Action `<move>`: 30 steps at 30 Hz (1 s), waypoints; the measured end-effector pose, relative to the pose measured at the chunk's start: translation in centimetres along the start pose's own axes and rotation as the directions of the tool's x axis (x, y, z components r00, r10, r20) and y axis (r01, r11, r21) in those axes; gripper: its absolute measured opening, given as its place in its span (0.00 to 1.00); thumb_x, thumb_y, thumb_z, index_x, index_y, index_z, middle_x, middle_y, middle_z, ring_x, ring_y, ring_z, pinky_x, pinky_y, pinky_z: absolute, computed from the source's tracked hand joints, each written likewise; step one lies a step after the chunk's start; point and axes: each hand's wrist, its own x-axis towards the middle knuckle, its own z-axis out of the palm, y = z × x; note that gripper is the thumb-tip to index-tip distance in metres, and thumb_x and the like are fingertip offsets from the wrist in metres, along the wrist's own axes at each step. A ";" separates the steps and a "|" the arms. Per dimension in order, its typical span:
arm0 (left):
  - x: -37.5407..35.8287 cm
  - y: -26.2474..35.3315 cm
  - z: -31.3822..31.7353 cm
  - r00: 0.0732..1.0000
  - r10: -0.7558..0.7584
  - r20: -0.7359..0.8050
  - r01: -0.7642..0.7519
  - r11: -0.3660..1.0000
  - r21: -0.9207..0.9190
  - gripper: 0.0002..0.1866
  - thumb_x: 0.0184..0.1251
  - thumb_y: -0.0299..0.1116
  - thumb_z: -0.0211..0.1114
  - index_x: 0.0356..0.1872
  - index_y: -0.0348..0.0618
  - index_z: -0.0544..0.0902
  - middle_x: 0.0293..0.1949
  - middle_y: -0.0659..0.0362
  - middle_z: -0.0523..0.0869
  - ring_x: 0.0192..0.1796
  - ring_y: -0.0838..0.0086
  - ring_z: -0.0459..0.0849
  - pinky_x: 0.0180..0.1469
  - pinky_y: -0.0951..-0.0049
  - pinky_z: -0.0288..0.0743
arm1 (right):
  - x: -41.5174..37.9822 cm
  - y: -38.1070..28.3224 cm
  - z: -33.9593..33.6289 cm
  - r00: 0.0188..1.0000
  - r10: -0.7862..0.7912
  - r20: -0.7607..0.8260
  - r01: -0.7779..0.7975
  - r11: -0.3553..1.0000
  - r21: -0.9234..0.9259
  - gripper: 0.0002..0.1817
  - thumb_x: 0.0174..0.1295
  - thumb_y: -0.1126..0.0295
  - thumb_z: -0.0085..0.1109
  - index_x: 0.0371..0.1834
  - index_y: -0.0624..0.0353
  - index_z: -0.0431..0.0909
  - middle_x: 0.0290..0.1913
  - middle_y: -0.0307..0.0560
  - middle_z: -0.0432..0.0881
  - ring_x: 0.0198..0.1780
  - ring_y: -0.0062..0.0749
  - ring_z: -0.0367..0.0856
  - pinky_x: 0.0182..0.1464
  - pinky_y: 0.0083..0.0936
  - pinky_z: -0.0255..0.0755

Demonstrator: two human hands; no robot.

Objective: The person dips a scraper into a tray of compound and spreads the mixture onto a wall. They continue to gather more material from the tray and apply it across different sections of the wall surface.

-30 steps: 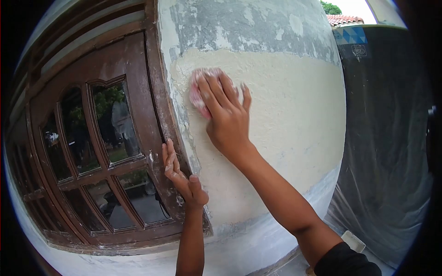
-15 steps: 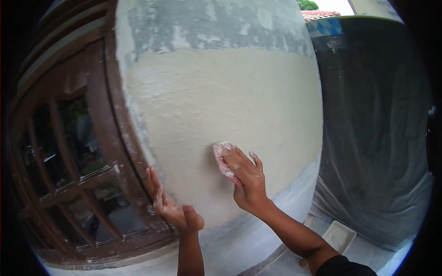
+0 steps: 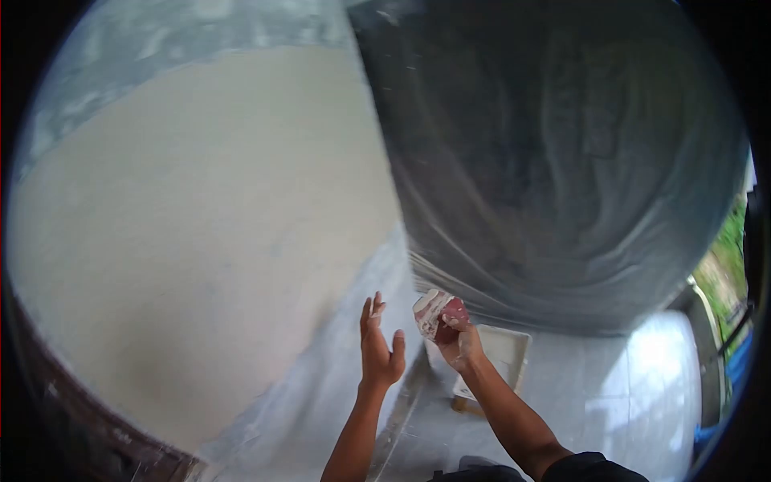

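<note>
A dull-red, palm-sized flat pad [image 3: 441,315] smeared with white paste is gripped in my right hand [image 3: 461,344], thumb across its face. It is held up off the wall, in front of the draped sheet and above a white tray [image 3: 522,361]. My left hand [image 3: 381,353] is raised to its left, fingers upright and thumb apart, holding nothing, with white smears on the fingertips. Behind and left of it stands the wall [image 3: 209,209], with a broad cream coat over rougher grey patches.
Dark plastic sheeting [image 3: 554,161] hangs over a large shape right of the wall. The tray rests low over pale floor tiles [image 3: 594,394], partly behind my right forearm. Brown wooden frame [image 3: 96,438] runs along the lower left. Greenery [image 3: 729,249] shows at the right edge.
The view has swung right and down. My right hand has come off the wall with the pad and turned it face up; my left hand has moved closer to it, still open.
</note>
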 end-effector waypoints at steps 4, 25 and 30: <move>-2.4 -2.9 8.1 0.985 -0.117 0.130 0.137 0.977 -0.163 0.33 0.80 0.44 0.54 0.74 0.28 0.64 0.78 0.36 0.66 0.80 0.38 0.60 0.81 0.44 0.54 | 0.0 -4.1 -6.9 0.987 -0.121 -0.110 0.115 0.992 -0.060 0.29 0.62 0.78 0.63 0.70 0.59 0.73 0.63 0.46 0.82 0.64 0.41 0.83 0.70 0.42 0.76; -29.4 -15.9 31.3 0.471 -0.276 0.838 0.439 0.897 0.049 0.31 0.73 0.33 0.60 0.72 0.26 0.66 0.72 0.33 0.72 0.75 0.33 0.65 0.78 0.45 0.61 | -4.5 0.0 -41.9 0.728 -0.394 -0.561 -0.497 0.261 -0.828 0.26 0.59 0.86 0.50 0.62 0.66 0.82 0.59 0.57 0.88 0.59 0.49 0.88 0.61 0.32 0.80; -31.3 -19.2 33.6 0.486 -0.230 0.843 0.455 0.890 -0.019 0.28 0.78 0.35 0.57 0.72 0.30 0.65 0.73 0.35 0.71 0.76 0.35 0.65 0.78 0.44 0.59 | 1.6 2.2 -44.2 0.865 -0.363 -0.346 -0.423 -0.160 -0.892 0.25 0.60 0.84 0.52 0.62 0.64 0.82 0.63 0.61 0.84 0.62 0.57 0.84 0.62 0.40 0.80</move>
